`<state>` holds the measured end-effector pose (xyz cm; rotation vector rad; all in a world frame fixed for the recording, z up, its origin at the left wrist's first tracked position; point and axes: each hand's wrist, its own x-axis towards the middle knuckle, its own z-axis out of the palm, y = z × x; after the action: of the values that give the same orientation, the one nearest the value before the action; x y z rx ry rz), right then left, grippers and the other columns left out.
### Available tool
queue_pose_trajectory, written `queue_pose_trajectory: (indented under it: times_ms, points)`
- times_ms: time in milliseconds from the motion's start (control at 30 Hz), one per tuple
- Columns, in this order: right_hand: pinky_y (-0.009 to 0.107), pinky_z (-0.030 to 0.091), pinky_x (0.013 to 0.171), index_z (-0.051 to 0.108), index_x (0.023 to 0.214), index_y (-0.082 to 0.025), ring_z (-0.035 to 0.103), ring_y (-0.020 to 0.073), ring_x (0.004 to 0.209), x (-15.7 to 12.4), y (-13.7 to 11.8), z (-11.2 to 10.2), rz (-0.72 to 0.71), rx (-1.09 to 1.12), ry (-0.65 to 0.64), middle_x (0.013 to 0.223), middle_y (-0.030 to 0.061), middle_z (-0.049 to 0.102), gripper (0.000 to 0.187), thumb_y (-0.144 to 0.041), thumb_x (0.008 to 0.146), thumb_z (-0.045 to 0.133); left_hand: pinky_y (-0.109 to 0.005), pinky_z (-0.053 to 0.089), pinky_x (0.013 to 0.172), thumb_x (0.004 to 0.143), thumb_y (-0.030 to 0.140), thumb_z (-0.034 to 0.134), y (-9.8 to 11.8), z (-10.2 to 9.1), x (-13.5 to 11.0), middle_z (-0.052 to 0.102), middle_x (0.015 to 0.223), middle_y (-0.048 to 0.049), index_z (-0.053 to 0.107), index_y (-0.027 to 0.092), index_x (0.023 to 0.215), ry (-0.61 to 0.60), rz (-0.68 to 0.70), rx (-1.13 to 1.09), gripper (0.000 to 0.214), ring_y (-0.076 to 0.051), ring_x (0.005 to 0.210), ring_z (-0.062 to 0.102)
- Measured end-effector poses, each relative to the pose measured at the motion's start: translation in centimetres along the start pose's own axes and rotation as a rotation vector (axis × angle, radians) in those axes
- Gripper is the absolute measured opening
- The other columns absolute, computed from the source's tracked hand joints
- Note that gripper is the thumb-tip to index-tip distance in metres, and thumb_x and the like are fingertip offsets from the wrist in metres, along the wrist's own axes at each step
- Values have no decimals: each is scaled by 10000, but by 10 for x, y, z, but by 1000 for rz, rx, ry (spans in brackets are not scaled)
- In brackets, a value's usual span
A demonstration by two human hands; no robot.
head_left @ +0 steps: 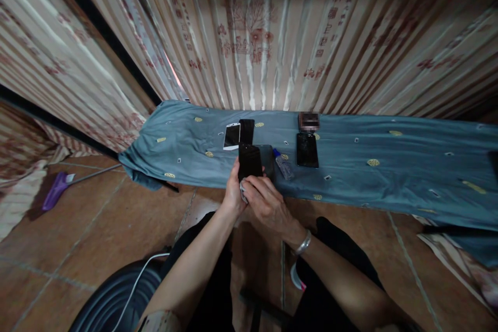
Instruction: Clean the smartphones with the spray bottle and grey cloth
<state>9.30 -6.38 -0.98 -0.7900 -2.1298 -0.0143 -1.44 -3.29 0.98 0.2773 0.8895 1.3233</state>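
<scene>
My left hand (233, 188) is wrapped round a black smartphone (249, 160), held upright with its dark screen toward me. Over the lower part of that phone, my right hand (266, 202) presses a small pale cloth (243, 192) bunched under its fingers. Behind the held phone lies a dark grey flat case or box (266, 158), partly hidden. Just right of it is a clear spray bottle with a blue top (283, 165). A white smartphone (232, 136) and a second black phone (247, 130) lie side by side beyond my hands.
A narrow table with a blue patterned cloth (350, 181) runs across the view. On its right part lie another black phone (307, 150) and a blurred-out item (308, 122). Curtains (252, 36) hang behind. A purple broom (56, 189) and a black ribbed tub (116, 290) are on the tiled floor.
</scene>
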Motion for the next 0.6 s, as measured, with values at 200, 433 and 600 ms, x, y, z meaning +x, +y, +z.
queue_pose_trajectory:
  times_ms: [200,433,600]
  points:
    - [451,518,1032,483,1391,-56,540,284,1245,-7,4,8,-33,40,-9,1301,199,593,444,-40,951,424,-321,565,773,872,611,533,3,3,-7,762,866,-59,619,192,1263,-2,83,37,580,-192,741,724]
    - [453,524,1044,482,1422,-102,545,257,1262,-1,12,4,-23,63,39,1292,179,618,455,-65,981,373,-318,536,935,855,591,587,-1,7,-14,750,1084,-55,643,225,1254,-8,79,20,545,-210,1035,704]
    - [442,520,1061,455,1454,-113,523,252,1296,0,25,4,16,30,46,1336,173,602,480,-73,981,383,-287,404,1114,905,474,581,-10,9,-16,713,1207,-35,679,204,1197,-11,87,-38,409,-177,1250,592]
